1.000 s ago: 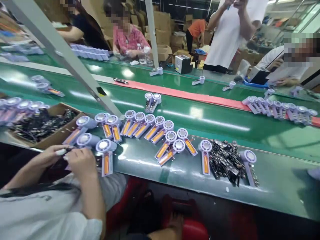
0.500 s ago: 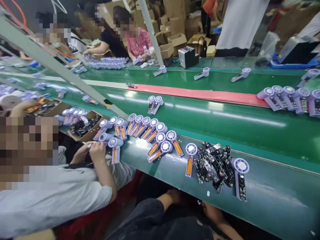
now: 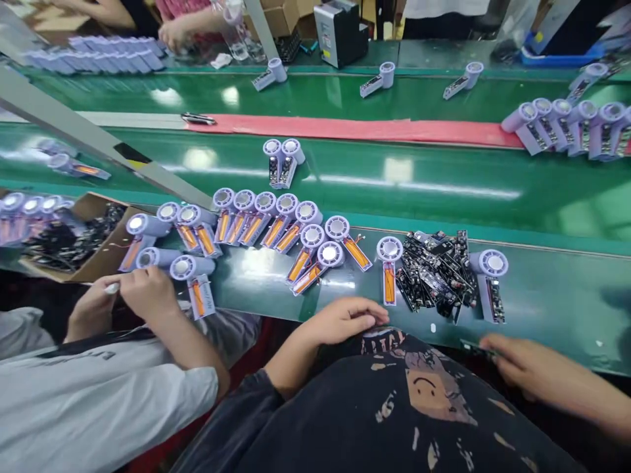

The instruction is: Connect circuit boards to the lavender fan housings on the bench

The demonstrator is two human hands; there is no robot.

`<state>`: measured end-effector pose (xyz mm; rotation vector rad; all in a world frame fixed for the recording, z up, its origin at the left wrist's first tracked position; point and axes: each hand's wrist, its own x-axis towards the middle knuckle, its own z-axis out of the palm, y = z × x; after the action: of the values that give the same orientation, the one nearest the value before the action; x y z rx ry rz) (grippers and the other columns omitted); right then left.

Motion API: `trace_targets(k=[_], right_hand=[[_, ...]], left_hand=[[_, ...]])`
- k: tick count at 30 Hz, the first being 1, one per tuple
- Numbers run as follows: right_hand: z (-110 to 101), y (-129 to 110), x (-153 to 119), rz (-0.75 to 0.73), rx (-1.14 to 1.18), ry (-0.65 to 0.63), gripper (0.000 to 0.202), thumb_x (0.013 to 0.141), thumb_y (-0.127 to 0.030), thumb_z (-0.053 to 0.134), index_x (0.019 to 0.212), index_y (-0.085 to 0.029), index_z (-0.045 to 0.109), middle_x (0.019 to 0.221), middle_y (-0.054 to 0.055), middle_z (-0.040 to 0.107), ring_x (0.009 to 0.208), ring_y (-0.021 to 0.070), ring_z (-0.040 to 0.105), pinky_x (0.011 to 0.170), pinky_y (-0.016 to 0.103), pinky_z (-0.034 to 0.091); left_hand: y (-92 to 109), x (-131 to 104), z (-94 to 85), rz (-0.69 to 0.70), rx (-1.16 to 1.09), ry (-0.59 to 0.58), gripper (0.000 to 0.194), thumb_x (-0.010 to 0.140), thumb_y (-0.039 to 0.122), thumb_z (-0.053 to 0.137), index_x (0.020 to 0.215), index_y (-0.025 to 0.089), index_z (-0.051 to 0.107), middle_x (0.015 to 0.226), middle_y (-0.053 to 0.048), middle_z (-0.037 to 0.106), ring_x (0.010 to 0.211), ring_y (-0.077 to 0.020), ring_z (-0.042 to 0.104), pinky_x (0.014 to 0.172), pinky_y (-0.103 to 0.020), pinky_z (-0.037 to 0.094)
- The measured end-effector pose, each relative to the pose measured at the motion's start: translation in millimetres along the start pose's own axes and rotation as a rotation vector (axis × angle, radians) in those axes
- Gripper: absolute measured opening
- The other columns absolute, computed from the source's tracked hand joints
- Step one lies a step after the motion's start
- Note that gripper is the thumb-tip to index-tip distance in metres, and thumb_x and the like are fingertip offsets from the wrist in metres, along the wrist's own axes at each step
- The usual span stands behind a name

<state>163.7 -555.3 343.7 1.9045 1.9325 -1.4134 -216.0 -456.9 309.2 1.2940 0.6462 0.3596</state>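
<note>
My right hand [image 3: 525, 364] pinches a small circuit board [image 3: 476, 347] at the table's front edge. My left hand [image 3: 348, 320] rests by that edge, fingers loosely bent and holding nothing visible. Beyond my hands lies a heap of black circuit boards [image 3: 436, 272]. Left of the heap, a purple handheld fan [image 3: 389, 269] shows an orange strip in its open handle. To the right, another purple fan [image 3: 491, 282] has a circuit board in its handle. Several more fans with orange strips, such as this fan [image 3: 330, 259], lie to the left.
A green conveyor belt [image 3: 355, 190] runs behind the table, with a pair of fans [image 3: 282, 161] on it. Beyond is a red strip [image 3: 345, 127]. A co-worker's hands [image 3: 142, 292] are at the left, near a cardboard box [image 3: 93, 256] of dark parts. A slanting metal post [image 3: 98, 138] crosses the left side.
The view has tilted down and come closer to the table. My left hand has risen to the table edge. My right hand now shows at the edge with a circuit board.
</note>
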Motion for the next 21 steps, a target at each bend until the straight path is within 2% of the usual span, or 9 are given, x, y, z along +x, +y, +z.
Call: trace_targets(k=[1, 2, 4, 7, 10, 12, 16, 19, 21], right_hand=[[-8, -15, 1, -0.060, 0.119, 0.036, 0.027, 0.098, -0.046, 0.049, 0.104, -0.026, 0.066, 0.071, 0.000, 0.067, 0.051, 0.0149, 0.061, 0.053, 0.030, 0.052], [-11, -32, 3, -0.144, 0.249, 0.129, 0.029, 0.098, -0.050, 0.051, 0.105, -0.025, 0.064, 0.073, 0.001, 0.068, 0.054, 0.0147, 0.063, 0.056, 0.029, 0.054], [-2, -71, 16, -0.302, 0.537, 0.285, 0.035, 0.095, -0.058, 0.057, 0.102, -0.024, 0.057, 0.081, 0.002, 0.070, 0.057, 0.0145, 0.065, 0.057, 0.029, 0.055], [35, -118, 42, -0.411, 0.861, 0.290, 0.048, 0.084, -0.066, 0.069, 0.098, -0.023, 0.052, 0.075, 0.000, 0.067, 0.047, 0.0126, 0.061, 0.043, 0.024, 0.047], [69, -138, 57, -0.438, 0.985, 0.254, 0.050, 0.081, -0.065, 0.073, 0.096, -0.022, 0.052, 0.074, -0.001, 0.068, 0.048, 0.0130, 0.062, 0.041, 0.023, 0.046], [84, -136, 59, -0.469, 0.962, 0.309, 0.049, 0.081, -0.063, 0.074, 0.098, -0.022, 0.056, 0.080, 0.002, 0.071, 0.058, 0.0156, 0.068, 0.049, 0.026, 0.053], [100, -116, 57, -0.540, 0.733, 0.636, 0.037, 0.086, -0.053, 0.071, 0.104, -0.022, 0.063, 0.100, 0.008, 0.074, 0.084, 0.0202, 0.073, 0.073, 0.034, 0.060], [107, -104, 64, -0.532, 0.387, 0.836, 0.021, 0.091, -0.040, 0.063, 0.100, -0.021, 0.067, 0.097, 0.008, 0.072, 0.079, 0.0195, 0.069, 0.069, 0.034, 0.058], [110, -101, 73, -0.540, 0.132, 0.914, 0.017, 0.094, -0.031, 0.058, 0.102, -0.020, 0.067, 0.096, 0.008, 0.071, 0.073, 0.0187, 0.067, 0.066, 0.034, 0.056]], left_hand=[[-5, 4, 0.5, 0.032, -0.095, 0.058, 0.040, 0.094, 0.052, 0.065, 0.115, 0.019, 0.072, 0.111, -0.011, 0.078, 0.103, -0.0215, 0.074, 0.093, -0.036, 0.057], [-8, 9, 3.7, 0.076, -0.173, 0.107, 0.042, 0.091, 0.055, 0.069, 0.112, 0.018, 0.073, 0.106, -0.011, 0.079, 0.097, -0.0205, 0.074, 0.090, -0.035, 0.058], [-11, 21, 16.4, 0.202, -0.274, 0.181, 0.047, 0.084, 0.056, 0.076, 0.113, 0.020, 0.073, 0.107, -0.010, 0.078, 0.095, -0.0191, 0.074, 0.088, -0.033, 0.058], [-6, 33, 42.0, 0.421, -0.292, 0.290, 0.050, 0.078, 0.055, 0.082, 0.114, 0.022, 0.074, 0.121, -0.011, 0.074, 0.106, -0.0207, 0.071, 0.094, -0.033, 0.055], [-2, 30, 61.6, 0.516, -0.255, 0.415, 0.040, 0.080, 0.052, 0.081, 0.102, 0.018, 0.078, 0.112, -0.010, 0.077, 0.103, -0.0217, 0.070, 0.097, -0.035, 0.053], [-5, 24, 68.2, 0.525, -0.325, 0.496, 0.038, 0.080, 0.052, 0.080, 0.094, 0.017, 0.076, 0.100, -0.010, 0.078, 0.094, -0.0215, 0.070, 0.092, -0.036, 0.054], [-11, 9, 68.0, 0.424, -0.637, 0.565, 0.027, 0.076, 0.038, 0.078, 0.092, 0.019, 0.066, 0.084, -0.004, 0.072, 0.085, -0.0204, 0.070, 0.084, -0.037, 0.056], [-12, 0, 59.8, 0.337, -0.818, 0.542, 0.024, 0.070, 0.028, 0.068, 0.091, 0.020, 0.059, 0.070, 0.003, 0.057, 0.065, -0.0136, 0.061, 0.064, -0.029, 0.053], [-14, -1, 52.4, 0.335, -0.858, 0.517, 0.029, 0.066, 0.032, 0.067, 0.090, 0.020, 0.059, 0.066, 0.006, 0.048, 0.053, -0.0092, 0.048, 0.050, -0.022, 0.041]])
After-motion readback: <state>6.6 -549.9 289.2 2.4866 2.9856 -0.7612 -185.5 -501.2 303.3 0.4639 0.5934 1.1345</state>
